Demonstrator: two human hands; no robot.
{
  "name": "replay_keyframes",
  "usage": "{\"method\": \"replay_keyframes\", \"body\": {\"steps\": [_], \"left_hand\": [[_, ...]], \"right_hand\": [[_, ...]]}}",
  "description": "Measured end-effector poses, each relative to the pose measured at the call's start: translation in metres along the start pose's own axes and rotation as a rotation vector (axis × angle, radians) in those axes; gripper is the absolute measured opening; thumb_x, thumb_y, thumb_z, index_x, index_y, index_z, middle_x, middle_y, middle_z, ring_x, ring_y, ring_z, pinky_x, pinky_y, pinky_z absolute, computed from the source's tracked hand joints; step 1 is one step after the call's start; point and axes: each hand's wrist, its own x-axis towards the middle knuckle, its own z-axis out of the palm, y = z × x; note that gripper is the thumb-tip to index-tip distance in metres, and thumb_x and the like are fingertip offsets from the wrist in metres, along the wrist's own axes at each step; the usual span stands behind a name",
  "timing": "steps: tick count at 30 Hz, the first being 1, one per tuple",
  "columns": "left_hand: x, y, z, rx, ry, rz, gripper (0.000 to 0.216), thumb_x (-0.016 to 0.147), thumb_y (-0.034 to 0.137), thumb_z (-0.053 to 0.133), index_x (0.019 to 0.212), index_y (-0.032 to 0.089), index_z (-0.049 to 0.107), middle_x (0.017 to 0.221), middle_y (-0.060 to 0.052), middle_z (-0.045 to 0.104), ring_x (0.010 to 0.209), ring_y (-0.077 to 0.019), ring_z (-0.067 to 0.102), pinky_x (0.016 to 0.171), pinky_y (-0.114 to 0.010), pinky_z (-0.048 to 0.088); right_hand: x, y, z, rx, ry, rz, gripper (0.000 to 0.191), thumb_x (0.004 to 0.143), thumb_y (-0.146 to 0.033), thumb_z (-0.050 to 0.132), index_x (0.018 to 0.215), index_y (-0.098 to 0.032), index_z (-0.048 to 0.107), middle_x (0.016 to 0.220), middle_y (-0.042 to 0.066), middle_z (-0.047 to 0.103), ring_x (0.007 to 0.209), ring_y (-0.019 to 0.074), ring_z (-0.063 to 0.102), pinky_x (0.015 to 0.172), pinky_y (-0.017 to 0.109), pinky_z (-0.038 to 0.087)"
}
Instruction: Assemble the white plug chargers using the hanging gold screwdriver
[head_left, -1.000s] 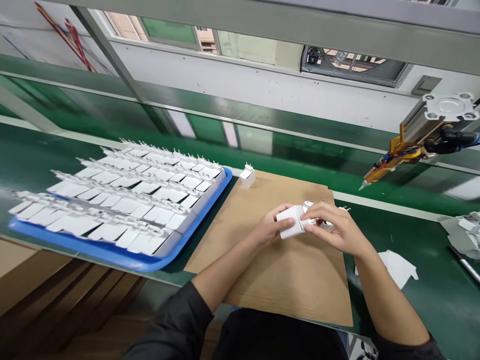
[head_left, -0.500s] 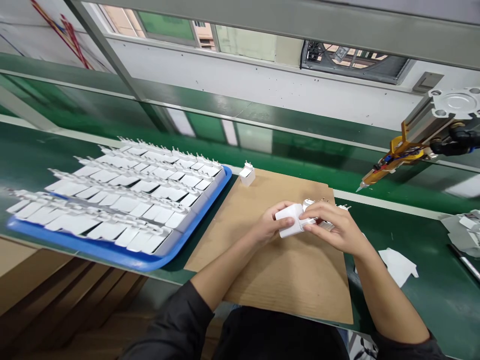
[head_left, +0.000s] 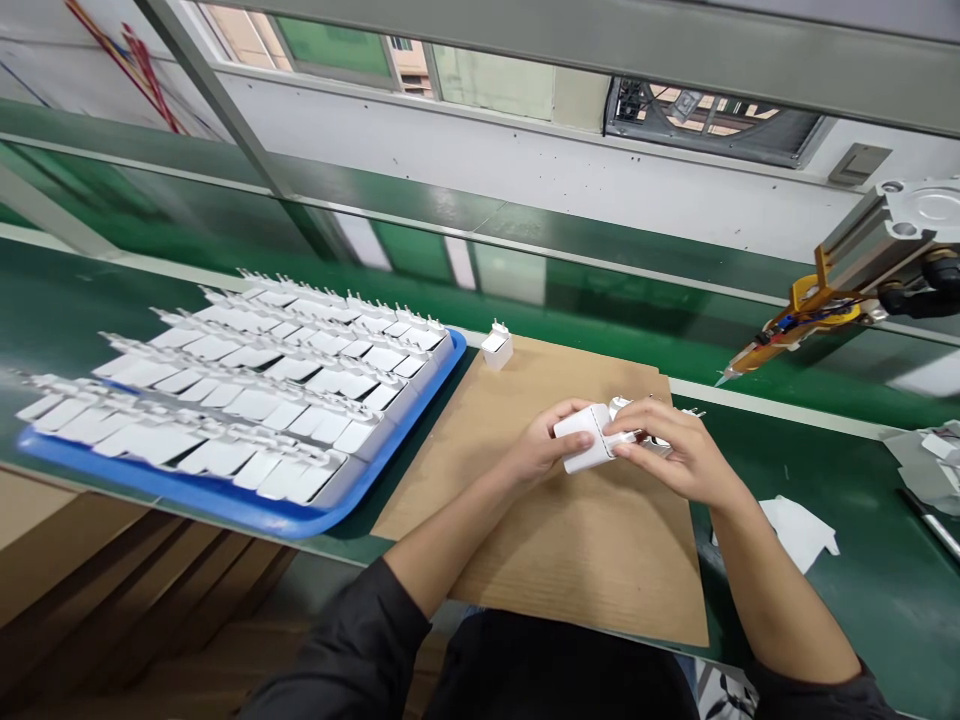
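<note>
Both hands meet over a brown cardboard sheet (head_left: 555,540) on the green bench. My left hand (head_left: 538,448) grips a white charger block (head_left: 582,438) from the left and below. My right hand (head_left: 673,450) pinches the block's right end, fingers curled over it. A few more white charger parts (head_left: 630,408) lie just behind my right hand, partly hidden. One single white charger (head_left: 496,348) stands at the cardboard's far left corner.
A blue tray (head_left: 390,470) packed with several rows of white chargers sits to the left. A pneumatic tool with an orange nozzle (head_left: 795,322) hangs at the right. White paper scraps (head_left: 799,528) lie on the green bench (head_left: 862,590) at right. Cardboard boxes (head_left: 90,590) sit below the bench.
My hands and the white block have barely shifted; the view has moved slightly. My right fingers have adjusted a little on the block's end.
</note>
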Motion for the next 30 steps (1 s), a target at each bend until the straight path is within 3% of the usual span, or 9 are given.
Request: {"method": "replay_keyframes", "body": {"steps": [30], "left_hand": [[0.0009, 0.0019, -0.0014, 0.022, 0.021, 0.015, 0.060, 0.057, 0.053, 0.097, 0.099, 0.016, 0.074, 0.092, -0.005, 0.071, 0.079, -0.0162, 0.061, 0.070, -0.025, 0.043]], "right_hand": [[0.0004, 0.0008, 0.0004, -0.026, 0.037, 0.082, 0.011, 0.100, -0.026, 0.064, 0.107, -0.024, 0.073, 0.101, 0.007, 0.076, 0.085, 0.0180, 0.071, 0.063, 0.028, 0.057]]}}
